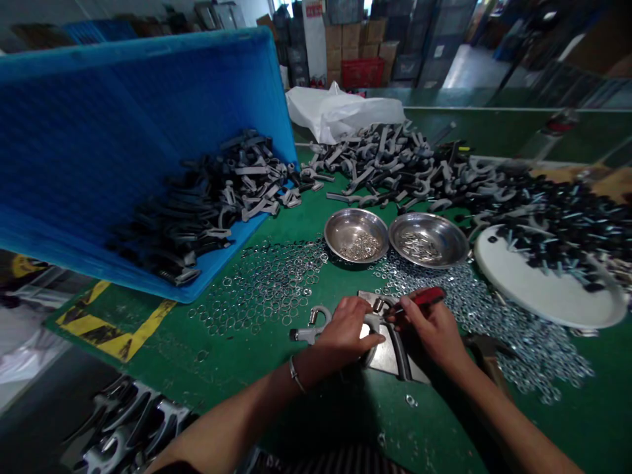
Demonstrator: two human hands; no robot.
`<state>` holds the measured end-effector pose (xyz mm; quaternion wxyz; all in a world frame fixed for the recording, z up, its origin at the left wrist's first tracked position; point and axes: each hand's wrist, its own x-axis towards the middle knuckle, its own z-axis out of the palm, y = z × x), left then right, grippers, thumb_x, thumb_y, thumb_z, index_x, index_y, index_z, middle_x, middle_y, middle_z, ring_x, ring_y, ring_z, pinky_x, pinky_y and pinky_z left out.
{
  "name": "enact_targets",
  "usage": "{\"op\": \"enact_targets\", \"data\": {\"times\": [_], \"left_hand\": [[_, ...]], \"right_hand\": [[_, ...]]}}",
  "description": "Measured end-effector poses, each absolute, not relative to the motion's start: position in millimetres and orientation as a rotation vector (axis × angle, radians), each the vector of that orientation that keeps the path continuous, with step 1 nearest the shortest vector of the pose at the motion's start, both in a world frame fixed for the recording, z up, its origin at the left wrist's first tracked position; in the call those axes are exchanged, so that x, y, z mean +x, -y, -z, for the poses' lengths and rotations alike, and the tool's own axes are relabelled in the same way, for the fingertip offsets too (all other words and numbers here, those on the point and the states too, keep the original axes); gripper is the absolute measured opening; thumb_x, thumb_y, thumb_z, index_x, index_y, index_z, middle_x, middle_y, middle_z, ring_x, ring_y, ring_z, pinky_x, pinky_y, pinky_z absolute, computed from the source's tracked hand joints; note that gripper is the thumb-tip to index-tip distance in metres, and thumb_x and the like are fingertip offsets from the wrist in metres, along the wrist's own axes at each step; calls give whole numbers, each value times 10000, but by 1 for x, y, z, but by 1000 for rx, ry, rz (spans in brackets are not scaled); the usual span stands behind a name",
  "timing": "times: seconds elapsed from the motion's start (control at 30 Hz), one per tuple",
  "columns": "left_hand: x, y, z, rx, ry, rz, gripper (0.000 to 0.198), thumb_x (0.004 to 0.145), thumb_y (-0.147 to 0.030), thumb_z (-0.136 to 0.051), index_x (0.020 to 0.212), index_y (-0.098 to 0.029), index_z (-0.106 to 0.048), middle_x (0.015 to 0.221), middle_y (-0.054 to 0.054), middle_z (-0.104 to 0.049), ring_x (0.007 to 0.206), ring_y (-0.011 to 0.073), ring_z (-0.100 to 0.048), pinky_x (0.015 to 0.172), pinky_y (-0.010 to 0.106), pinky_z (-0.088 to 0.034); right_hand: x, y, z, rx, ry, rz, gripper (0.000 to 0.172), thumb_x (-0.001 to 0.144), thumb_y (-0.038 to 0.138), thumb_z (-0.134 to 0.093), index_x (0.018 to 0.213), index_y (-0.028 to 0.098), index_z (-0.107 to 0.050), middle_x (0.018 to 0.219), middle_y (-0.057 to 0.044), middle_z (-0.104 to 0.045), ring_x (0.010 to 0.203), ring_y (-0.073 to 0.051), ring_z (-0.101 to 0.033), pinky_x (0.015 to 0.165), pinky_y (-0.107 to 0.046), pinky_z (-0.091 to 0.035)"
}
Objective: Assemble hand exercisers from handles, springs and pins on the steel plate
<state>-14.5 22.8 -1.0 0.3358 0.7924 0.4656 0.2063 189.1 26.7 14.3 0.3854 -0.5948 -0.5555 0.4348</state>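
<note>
Grey clamp [401,355], black along its long handle, lies on a small metal plate [388,359] at the near side of the green table [222,395], right in front of the person seen from here. The left hand [345,329] comes over it from the side, holding its curved grey part between thumb and fingers, a thin bracelet [295,372] at the wrist. The right hand [432,326] is closed around a red-handled tool [428,296], its tip end pointed in at the clamp beside a coiled spring [378,304]; the fingers crowd that spot, so I can't quite say whether the tip touches. A second grey piece [302,335] with its own spring sits just to the left of the left hand.

Beyond the hands two steel bowls stand side by side, the left bowl [340,227] with small metal bits, the right bowl [449,237] with short pins. Loose rings [266,289] spread to the left, nuts [533,355] to the right, with a hammer [488,362] near the right forearm. A tipped blue crate [138,112] holds more clamp parts [257,178], and a white tray [557,303] lies under black-headed screws [573,210]
</note>
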Motion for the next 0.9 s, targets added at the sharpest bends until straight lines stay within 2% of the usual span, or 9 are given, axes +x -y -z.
{"op": "enact_targets", "data": {"times": [0.2, 0.3, 0.37, 0.47, 0.6, 0.67, 0.73, 0.83, 0.9], "left_hand": [[-14, -22, 6, 2097, -1215, -570, 417, 829, -368, -724, 1146, -179, -528, 1170, 96, -552, 1118, 275, -473, 1010, 396, -399], [-14, -21, 7, 2159, -1200, -567, 434, 847, -378, -707, 1176, -176, -510, 1171, 99, -552, 1126, 275, -473, 1027, 399, -382], [-13, -21, 5, 2181, -1228, -523, 452, 841, -404, -711, 1176, -177, -509, 1168, 101, -555, 1118, 279, -479, 1018, 406, -383], [-12, -24, 0, 2176, -1309, -421, 431, 828, -434, -716, 1137, -195, -533, 1165, 98, -561, 1093, 288, -495, 974, 418, -396], [-10, -24, -7, 2173, -1329, -369, 421, 830, -427, -714, 1137, -189, -552, 1185, 108, -572, 1103, 295, -500, 963, 420, -389], [-10, -20, -9, 2175, -1339, -368, 438, 825, -436, -719, 1138, -175, -558, 1197, 119, -573, 1114, 301, -498, 973, 426, -384], [-13, -18, -13, 2184, -1337, -354, 477, 817, -461, -724, 1157, -170, -559, 1222, 127, -570, 1136, 309, -498, 989, 436, -382], [-21, -34, -24, 2238, -1186, -329, 605, 824, -526, -705, 1281, -174, -520, 1276, 130, -570, 1172, 298, -515, 1004, 427, -408], [-27, -64, -36, 2334, -1112, -369, 538, 896, -497, -633, 1320, -186, -519, 1264, 116, -596, 1169, 269, -543, 1007, 405, -425]], "right_hand": [[187, -20, -13, -1624, 1564, -886, 289, 930, 513, -529, 864, 236, -580, 732, -53, -722, 668, -237, -689, 658, -331, -515], [181, -22, -17, -1684, 1815, -673, 289, 910, 501, -525, 836, 228, -588, 749, -83, -705, 702, -258, -677, 681, -342, -490], [176, -32, -22, -1657, 1909, -649, 255, 882, 473, -561, 837, 222, -581, 744, -84, -698, 684, -251, -663, 660, -330, -486], [169, -54, -32, -1557, 1820, -911, 277, 847, 487, -599, 767, 223, -583, 617, -15, -660, 529, -167, -593, 525, -260, -479], [170, -73, -35, -1472, 1652, -1323, 511, 963, 610, -297, 628, 270, -479, 397, 69, -469, 308, -118, -398, 328, -241, -373], [188, -76, -30, -1533, 1658, -1313, 512, 979, 607, -248, 681, 256, -471, 439, 54, -513, 309, -119, -398, 330, -240, -341], [220, -76, -25, -1716, 1797, -1161, 451, 941, 609, -381, 732, 234, -518, 535, 14, -606, 374, -133, -477, 385, -247, -359], [277, -77, -26, -2045, 2073, -735, 406, 797, 594, -632, 677, 210, -580, 563, -42, -626, 480, -193, -550, 469, -283, -367], [298, -82, -36, -2048, 2185, -381, 379, 809, 571, -640, 732, 200, -643, 653, -71, -667, 561, -225, -590, 519, -304, -394]]}}
